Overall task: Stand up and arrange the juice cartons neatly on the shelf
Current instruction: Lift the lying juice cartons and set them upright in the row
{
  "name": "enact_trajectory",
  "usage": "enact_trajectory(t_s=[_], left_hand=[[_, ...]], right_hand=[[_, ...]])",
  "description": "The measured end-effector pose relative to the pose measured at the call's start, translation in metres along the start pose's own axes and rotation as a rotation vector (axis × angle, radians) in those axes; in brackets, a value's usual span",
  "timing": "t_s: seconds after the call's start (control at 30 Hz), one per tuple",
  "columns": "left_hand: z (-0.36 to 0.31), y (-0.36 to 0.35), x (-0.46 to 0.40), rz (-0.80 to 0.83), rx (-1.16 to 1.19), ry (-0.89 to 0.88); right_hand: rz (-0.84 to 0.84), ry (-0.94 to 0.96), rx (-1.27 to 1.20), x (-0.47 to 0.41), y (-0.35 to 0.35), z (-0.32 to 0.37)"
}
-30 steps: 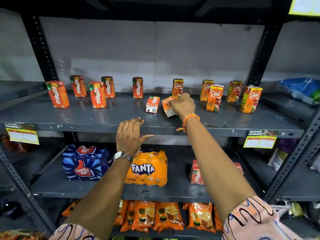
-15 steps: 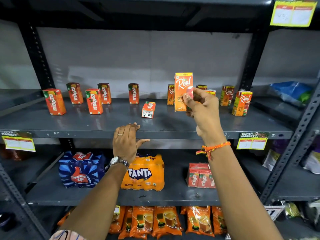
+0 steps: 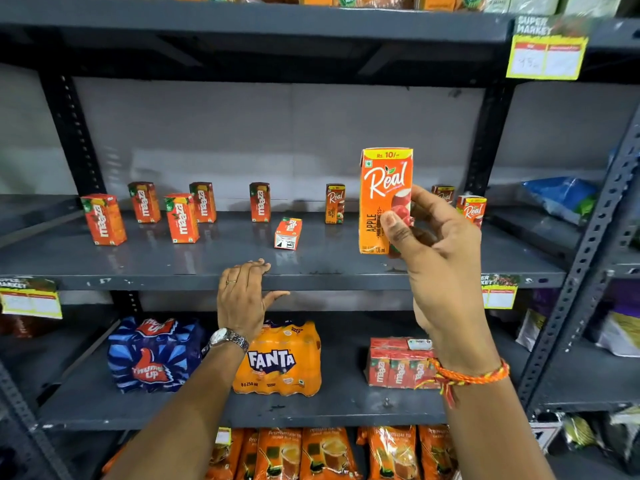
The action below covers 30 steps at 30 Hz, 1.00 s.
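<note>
My right hand [image 3: 436, 258] holds an orange Real apple carton [image 3: 382, 188] upright in the air, in front of the grey middle shelf [image 3: 207, 265]. My left hand [image 3: 244, 296] rests flat on that shelf's front edge, holding nothing. Several red Maaza cartons [image 3: 181, 218] stand scattered on the shelf's left half. One Maaza carton [image 3: 288, 233] lies on its side near the middle. A small Real carton [image 3: 335, 203] stands behind it. More Real cartons [image 3: 471, 209] stand at the right, partly hidden by my right hand.
The shelf below carries a blue Thums Up pack [image 3: 152, 355], an orange Fanta pack [image 3: 278, 362] and a Maaza multipack [image 3: 398, 363]. Orange packets [image 3: 311, 452] fill the bottom shelf. Price tags [image 3: 545, 57] hang on shelf edges. Black uprights [image 3: 585, 258] frame the bay.
My right hand picked the fallen Real carton off the shelf, turned it upright and raised it toward me. The camera view tilted upward. My left hand stayed on the shelf edge.
</note>
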<state>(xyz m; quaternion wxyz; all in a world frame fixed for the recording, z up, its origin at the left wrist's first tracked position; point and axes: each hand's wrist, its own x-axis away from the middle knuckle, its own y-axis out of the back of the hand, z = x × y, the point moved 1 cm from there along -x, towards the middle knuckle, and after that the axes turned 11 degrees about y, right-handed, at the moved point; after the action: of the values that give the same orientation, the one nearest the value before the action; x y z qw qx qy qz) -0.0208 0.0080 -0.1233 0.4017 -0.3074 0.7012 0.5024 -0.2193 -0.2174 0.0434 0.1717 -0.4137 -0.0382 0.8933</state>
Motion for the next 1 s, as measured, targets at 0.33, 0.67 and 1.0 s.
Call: enact_trajectory(t_s=[0.33,0.67,1.0], left_hand=[[-0.002,0.005,0.001,0.039,0.004,0.012],[-0.005,0.012,0.000,0.058,-0.002,0.029],[-0.001,0.003,0.001,-0.005,-0.010,0.017]], right_hand=[[0.024,-0.205,0.174,-0.058,-0.007,-0.071],[0.121,-0.306,0.521,-0.121,-0.033,-0.189],[0.201,-0.310,0.709,-0.128,-0.027,-0.228]])
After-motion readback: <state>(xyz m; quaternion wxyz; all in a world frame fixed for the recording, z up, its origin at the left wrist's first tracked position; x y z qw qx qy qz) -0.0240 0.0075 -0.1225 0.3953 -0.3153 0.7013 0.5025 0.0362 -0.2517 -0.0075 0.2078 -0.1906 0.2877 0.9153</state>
